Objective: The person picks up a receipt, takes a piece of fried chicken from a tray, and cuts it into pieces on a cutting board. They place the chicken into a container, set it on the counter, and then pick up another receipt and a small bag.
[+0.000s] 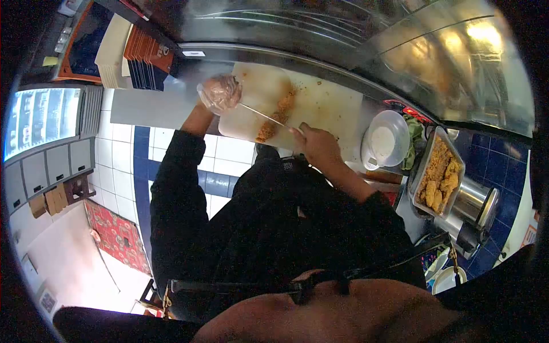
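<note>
Nearest to me, a person in black leans over the counter, both arms out in front. The bare right hand (320, 146) is closed on the near end of a long, thin knife-like tool (261, 115), seen almost edge-on, its far end reaching the left hand (222, 94). That left hand wears a clear plastic glove and looks bunched up; I can't tell whether its fingers grip the tool or only meet it.

Beneath the tool, brown crumbed food lies in a line across a white cutting board (337, 106). One portion (266, 132) sits by the board's near edge, another (285, 103) lies farther in, and the tool passes over the line between them. Whether they are fully parted I can't make out. Loose crumbs and brownish smears mark the board around them.

Off to the person's right, a translucent round bowl (396, 136) stands on a white kitchen scale (370, 159), with a green cloth (412, 143) bunched just beside it. Past that sits a rectangular tray (424, 169) of golden-brown breaded food, next to a shiny steel canister (479, 200).

Farther away on the left, orange and dark-blue folders (147, 60) stand stacked, and beyond them glows a lit glass-fronted cabinet (46, 121).
</note>
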`<state>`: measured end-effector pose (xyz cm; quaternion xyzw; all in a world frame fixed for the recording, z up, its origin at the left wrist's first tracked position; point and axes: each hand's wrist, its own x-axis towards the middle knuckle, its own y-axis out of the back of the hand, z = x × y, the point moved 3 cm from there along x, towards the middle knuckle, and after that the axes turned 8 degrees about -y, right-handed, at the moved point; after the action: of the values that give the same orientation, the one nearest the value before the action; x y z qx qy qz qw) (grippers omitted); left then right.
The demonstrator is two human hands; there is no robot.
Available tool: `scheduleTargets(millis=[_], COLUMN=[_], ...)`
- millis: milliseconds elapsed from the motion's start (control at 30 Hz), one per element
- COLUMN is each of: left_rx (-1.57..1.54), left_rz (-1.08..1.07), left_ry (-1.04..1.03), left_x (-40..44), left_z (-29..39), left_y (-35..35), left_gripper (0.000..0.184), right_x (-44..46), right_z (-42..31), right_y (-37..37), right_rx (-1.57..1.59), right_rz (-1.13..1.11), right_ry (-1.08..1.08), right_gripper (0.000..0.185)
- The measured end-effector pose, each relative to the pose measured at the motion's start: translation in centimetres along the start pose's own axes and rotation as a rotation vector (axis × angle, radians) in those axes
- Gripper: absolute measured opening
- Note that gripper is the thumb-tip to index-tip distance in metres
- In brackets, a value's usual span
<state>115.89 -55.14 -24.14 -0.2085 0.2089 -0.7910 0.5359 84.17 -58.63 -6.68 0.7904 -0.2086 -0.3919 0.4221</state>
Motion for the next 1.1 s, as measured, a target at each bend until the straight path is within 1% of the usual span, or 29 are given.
scheduleTargets(millis=[33, 133, 167, 200, 233, 267, 300, 333, 400, 433, 567, 633, 667, 733, 833, 867, 933, 967, 1033, 1067, 1100], left_rx=[0.403, 1.618, 2.026, 1.717, 1.722, 1.874, 1.990, 1.989, 1.783, 1.676, 1.736, 1.337, 1.335, 1.387, 1.407, 1.415, 1.599, 1.607, 1.558, 1.594, 1.591], left_rz=[0.058, 0.221, 0.275, 0.246, 0.252, 0.395, 0.535, 0.535, 0.466, 0.430, 0.427, 0.603, 0.605, 0.588, 0.613, 0.609, 0.621, 0.618, 0.630, 0.606, 0.606], left_ry=[-0.024, -0.099, -0.124, 0.004, -0.002, -0.340, -0.691, -0.685, -0.393, -0.256, -0.258, -0.101, -0.098, -0.183, -0.138, -0.142, -0.173, -0.182, -0.287, -0.196, -0.198], left_x=[-0.7, -1.7, -1.9, -2.3, -1.8, -2.0, -2.5, -2.8, -3.3, -3.3, -3.5, -4.1, -4.3, -4.1, -3.4, -3.7, -3.9, -3.8, -3.0, -2.9, -2.6], left_z=[0.1, 2.5, 3.0, 1.8, 3.3, 5.3, 6.4, 5.3, 1.2, -0.2, -3.5, -5.8, -6.3, -6.2, -4.6, -5.2, -6.2, -6.2, -4.9, -4.9, -5.0], left_y=[-1.5, -9.0, -10.0, -9.2, -10.8, -13.6, -16.7, -18.6, -21.4, -21.8, -21.8, -20.3, -20.1, -20.4, -21.5, -21.3, -21.0, -20.9, -21.4, -21.0, -20.6], left_gripper=[0.017, 0.017, 0.017, 0.017, 0.017, 0.019, 0.020, 0.020, 0.016, 0.017, 0.023, 0.024, 0.024, 0.021, 0.020, 0.020, 0.019, 0.019, 0.019, 0.020, 0.020], right_x=[-0.9, -2.3, -2.3, -2.0, -1.6, -1.4, -1.3, -1.3, -1.2, -1.1, -0.8, -0.3, 0.1, 1.3, 2.9, 2.7, 1.9, 1.3, 0.1, 0.1, 0.4], right_z=[0.0, 0.1, 0.3, 0.6, 0.6, 0.8, 0.8, 0.9, 0.9, 0.8, 0.4, 0.2, 0.0, -0.6, -1.7, -1.5, -0.6, 0.2, 2.5, 3.5, 4.3], right_y=[0.5, 0.0, -0.8, -2.0, -2.2, -2.3, -2.3, -2.5, -2.8, -3.0, -3.6, -4.0, -4.2, -4.9, -5.2, -5.3, -5.1, -4.7, -3.3, -2.7, -1.7], right_rx=[-0.012, 0.016, 0.014, -0.012, -0.040, -0.043, -0.033, -0.023, -0.017, -0.012, -0.023, -0.005, -0.006, 0.022, 0.020, 0.024, 0.082, 0.083, 0.088, 0.086, 0.168], right_rz=[-0.017, -0.059, -0.059, -0.030, 0.003, 0.004, -0.049, -0.105, -0.122, -0.130, -0.117, -0.036, -0.040, -0.106, -0.165, -0.157, -0.078, -0.067, -0.084, -0.081, 0.004], right_ry=[0.018, 0.017, 0.018, 0.030, 0.045, 0.048, 0.014, -0.020, -0.021, -0.021, -0.009, 0.000, 0.001, 0.018, 0.045, 0.048, 0.049, 0.052, -0.005, -0.007, 0.005], right_gripper=[0.045, 0.044, 0.044, 0.047, 0.051, 0.051, 0.048, 0.046, 0.047, 0.048, 0.049, 0.055, 0.055, 0.055, 0.055, 0.055, 0.056, 0.056, 0.055, 0.055, 0.054])
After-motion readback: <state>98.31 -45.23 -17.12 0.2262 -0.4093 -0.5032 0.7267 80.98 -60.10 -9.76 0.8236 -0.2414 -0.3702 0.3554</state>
